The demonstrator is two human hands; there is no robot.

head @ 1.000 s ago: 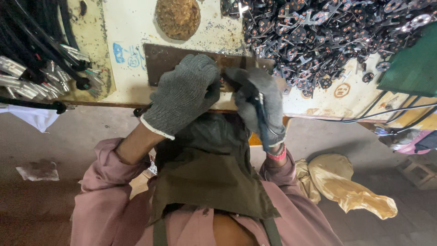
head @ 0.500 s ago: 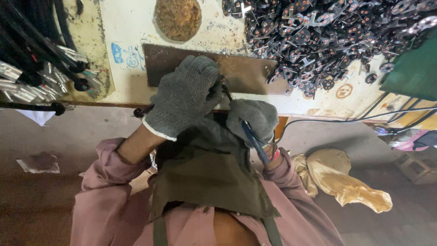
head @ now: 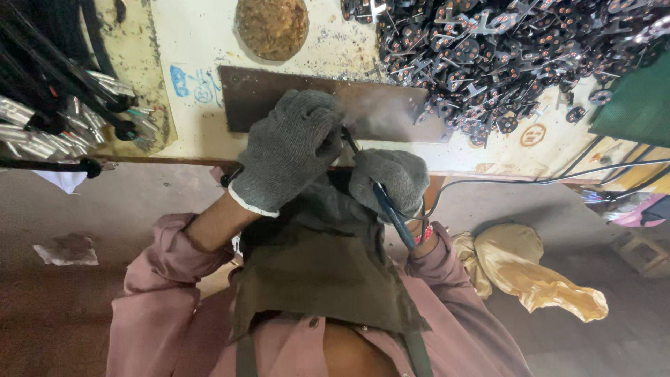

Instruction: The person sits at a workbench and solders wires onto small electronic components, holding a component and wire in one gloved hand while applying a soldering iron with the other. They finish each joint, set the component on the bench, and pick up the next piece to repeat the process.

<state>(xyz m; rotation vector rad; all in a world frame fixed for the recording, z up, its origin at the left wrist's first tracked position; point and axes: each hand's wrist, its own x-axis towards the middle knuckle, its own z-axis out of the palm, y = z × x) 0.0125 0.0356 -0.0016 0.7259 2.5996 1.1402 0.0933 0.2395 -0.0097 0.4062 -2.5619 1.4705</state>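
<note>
The left hand (head: 289, 150), in a grey knit glove, has its fingers curled shut over something hidden at the near edge of the brown metal plate (head: 279, 98). At its four o'clock, the right hand (head: 391, 180) grips a blue-handled soldering iron (head: 391, 213), fingers wrapped around it, tip pointing toward eleven o'clock. Smoke (head: 377, 112) rises over the plate on the surface (head: 202, 42).

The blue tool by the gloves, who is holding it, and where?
The right hand grips the blue tool around its handle, tip pointing at the left hand. The left hand's fingers are curled shut, but what they pinch cannot be told.
</note>
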